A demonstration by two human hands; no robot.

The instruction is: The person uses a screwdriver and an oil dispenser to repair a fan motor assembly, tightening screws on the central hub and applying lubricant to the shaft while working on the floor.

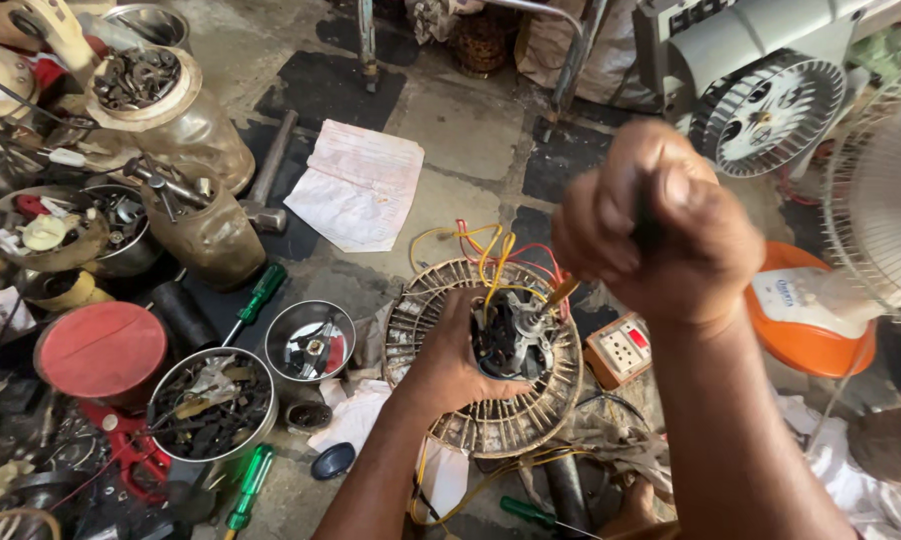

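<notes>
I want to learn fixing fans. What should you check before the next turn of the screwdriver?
1. Left hand steadying the motor: ok, it grips the side.
2. Right hand closed on the screwdriver: ok.
3. Tip seated in a screw: cannot tell, hidden among motor parts.
4. Wires away from the tip: not ok, yellow and red wires loop right beside the shaft.
5. Grille resting flat: cannot tell.

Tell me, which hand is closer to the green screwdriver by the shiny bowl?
Left. The left hand grips the fan motor, right of the green screwdriver. The right hand is raised farther right, fisted around a tool.
</notes>
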